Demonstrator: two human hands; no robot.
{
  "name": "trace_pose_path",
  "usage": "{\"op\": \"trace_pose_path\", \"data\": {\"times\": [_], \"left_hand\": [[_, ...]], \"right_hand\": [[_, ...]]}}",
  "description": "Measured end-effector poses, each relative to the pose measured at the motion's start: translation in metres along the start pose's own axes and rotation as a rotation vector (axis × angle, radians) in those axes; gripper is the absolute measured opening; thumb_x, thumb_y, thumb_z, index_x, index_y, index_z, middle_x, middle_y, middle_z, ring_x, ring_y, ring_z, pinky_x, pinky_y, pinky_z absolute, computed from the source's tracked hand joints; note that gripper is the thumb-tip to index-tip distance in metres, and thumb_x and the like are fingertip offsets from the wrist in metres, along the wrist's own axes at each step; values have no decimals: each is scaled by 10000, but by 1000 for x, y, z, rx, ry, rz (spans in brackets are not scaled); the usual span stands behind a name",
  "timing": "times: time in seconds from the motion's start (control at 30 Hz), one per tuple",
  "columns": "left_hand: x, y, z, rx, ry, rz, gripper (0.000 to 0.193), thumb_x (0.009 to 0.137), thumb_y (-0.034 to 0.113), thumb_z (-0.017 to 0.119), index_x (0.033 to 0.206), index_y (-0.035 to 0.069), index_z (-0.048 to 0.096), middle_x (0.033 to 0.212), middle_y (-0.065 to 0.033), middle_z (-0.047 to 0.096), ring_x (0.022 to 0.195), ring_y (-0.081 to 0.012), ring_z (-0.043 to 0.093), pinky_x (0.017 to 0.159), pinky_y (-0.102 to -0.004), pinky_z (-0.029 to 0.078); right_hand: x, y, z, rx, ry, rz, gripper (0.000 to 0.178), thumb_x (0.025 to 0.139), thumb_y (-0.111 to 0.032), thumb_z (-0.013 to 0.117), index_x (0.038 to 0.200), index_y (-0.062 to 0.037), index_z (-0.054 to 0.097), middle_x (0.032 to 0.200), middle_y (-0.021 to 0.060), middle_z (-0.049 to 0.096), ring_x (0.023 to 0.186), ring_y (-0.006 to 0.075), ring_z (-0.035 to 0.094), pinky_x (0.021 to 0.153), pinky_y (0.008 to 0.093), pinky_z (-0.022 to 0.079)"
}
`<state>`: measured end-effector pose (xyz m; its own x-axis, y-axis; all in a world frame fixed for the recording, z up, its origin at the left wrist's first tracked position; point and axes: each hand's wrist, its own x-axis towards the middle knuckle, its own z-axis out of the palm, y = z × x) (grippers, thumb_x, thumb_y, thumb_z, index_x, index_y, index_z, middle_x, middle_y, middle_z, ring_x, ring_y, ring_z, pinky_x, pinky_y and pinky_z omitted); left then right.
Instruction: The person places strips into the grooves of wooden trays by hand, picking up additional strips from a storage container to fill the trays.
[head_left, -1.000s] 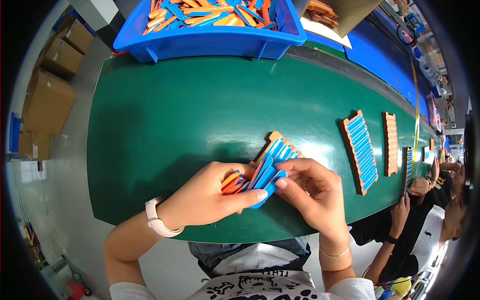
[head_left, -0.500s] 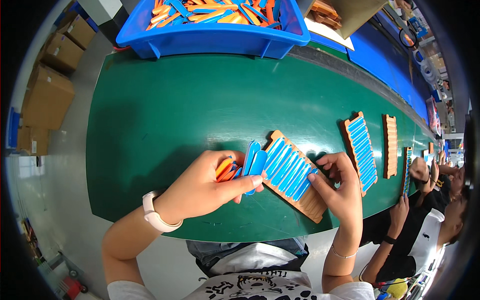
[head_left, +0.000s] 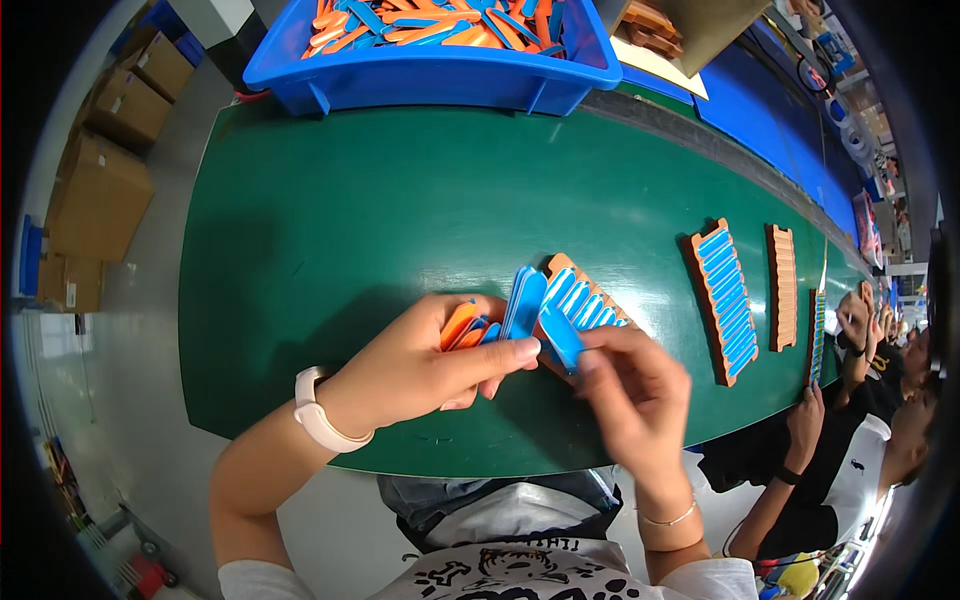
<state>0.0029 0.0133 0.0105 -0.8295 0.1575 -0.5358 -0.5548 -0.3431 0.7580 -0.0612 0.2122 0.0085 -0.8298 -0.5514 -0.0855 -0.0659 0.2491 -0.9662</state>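
My left hand (head_left: 425, 350) is closed around a bundle of flat, round-ended strips. Blue strips (head_left: 523, 305) stand up at its fingertips, and orange strips (head_left: 458, 326) poke out nearer the palm. Between the thumb and fingers of my right hand (head_left: 640, 395) is one blue strip (head_left: 562, 340), tilted, its upper end close to the bundle. Behind both hands lies a brown grooved tray (head_left: 560, 262) with a row of blue strips in its grooves. My hands hide the tray's near part.
A blue bin (head_left: 430, 85) of loose blue and orange strips stands at the back of the green table (head_left: 320, 210). To the right lie a filled grooved tray (head_left: 707, 290) and a bare one (head_left: 784, 290). Beyond them is a co-worker's hand (head_left: 805, 420). Cardboard boxes (head_left: 100, 195) are stacked at left.
My right hand has moved left from the tray to the bundle and now holds a blue strip. My left hand has shifted slightly, its blue strips raised.
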Motion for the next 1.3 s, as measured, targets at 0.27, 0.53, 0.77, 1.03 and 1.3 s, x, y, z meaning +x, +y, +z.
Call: {"op": "trace_pose_path", "data": {"times": [0.27,0.53,0.77,1.03,1.3], "left_hand": [[-3,-1,1,34,33,73,279,873,191,626,1043,-29,604,773,-43,609,563,-50,480,485,-202,375],[0,-3,-1,121,83,87,264,851,185,682,994,-23,601,839,-83,651,594,-49,499,477,-185,385],[-1,1,2,119,83,60,287,836,195,700,987,-29,604,804,-79,651,583,-54,509,501,-196,412],[0,-1,4,207,31,55,317,812,269,742,945,-1,642,776,-13,629,628,-59,542,567,-218,453],[-1,-2,2,244,50,88,294,787,207,752,945,-21,652,763,-38,651,634,-76,562,568,-213,465]], "right_hand": [[15,6,-97,-168,-60,236,64,875,-27,612,925,13,616,837,3,584,756,58,542,621,195,433],[16,23,-73,-460,64,134,140,768,-55,727,835,5,620,703,-9,567,626,50,527,520,202,418],[3,25,-61,-562,118,22,200,748,-50,737,824,3,560,763,33,517,624,98,440,552,231,387],[2,-1,-23,-247,54,-225,322,760,-70,746,1032,28,602,858,76,615,691,109,527,586,238,406],[13,-6,-30,51,131,37,159,824,-20,684,976,-3,641,806,3,634,688,38,565,621,174,421]]}}
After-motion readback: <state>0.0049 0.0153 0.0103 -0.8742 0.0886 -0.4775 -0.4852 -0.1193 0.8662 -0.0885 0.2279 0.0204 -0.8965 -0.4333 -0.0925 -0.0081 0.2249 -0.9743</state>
